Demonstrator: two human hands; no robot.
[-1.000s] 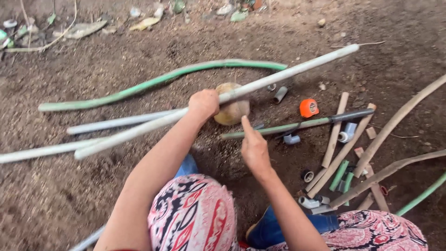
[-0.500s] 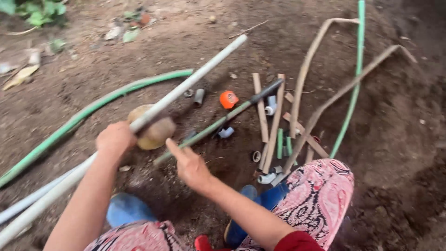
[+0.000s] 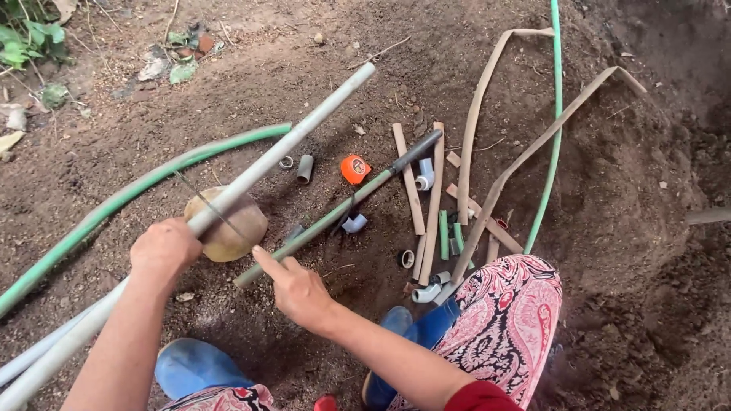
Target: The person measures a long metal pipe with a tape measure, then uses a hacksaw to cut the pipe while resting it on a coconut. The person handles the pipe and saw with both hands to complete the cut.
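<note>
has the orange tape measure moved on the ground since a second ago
No. The orange tape measure still lies just left of the dark-tipped green rod; only the camera view shifted.

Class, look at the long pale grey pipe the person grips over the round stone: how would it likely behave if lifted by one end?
The pale grey pipe runs straight across the round stone, so it is probably stiff, sagging little. Its thin plastic look suggests it is light for its length. Being round and smooth, it would likely roll unless the left hand steadies it.

Bare brown dirt ground (image 3: 632, 190) lies under me in daylight, green leaves (image 3: 23, 38) far left of the tan strips (image 3: 495, 99).
</note>
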